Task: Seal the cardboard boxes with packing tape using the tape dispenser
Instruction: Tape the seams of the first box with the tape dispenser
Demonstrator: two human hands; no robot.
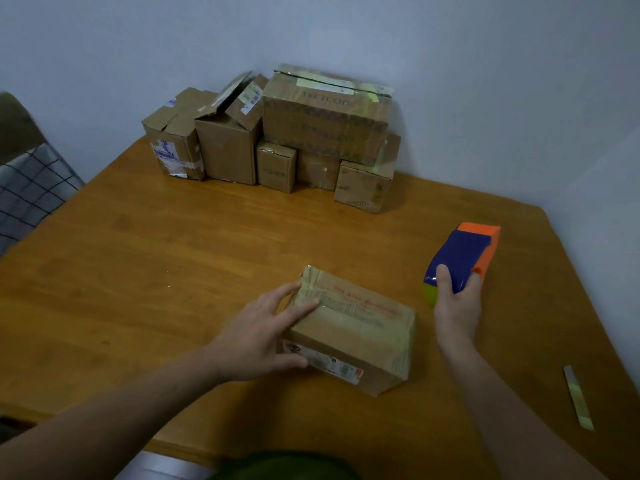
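Positioning step: the left hand (263, 327), fingers spread flat, steadies the cardboard box (360, 330) on the table (156, 265); the right hand (457, 306) grips the tape dispenser (464, 254) beside the box, not touching it; the next move is probably to set the dispenser on the top seam

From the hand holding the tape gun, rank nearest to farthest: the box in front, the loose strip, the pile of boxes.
1. Box in front, just left of the right hand gripping the tape dispenser.
2. Loose strip, out to its right.
3. Pile of boxes, far back, leftward.
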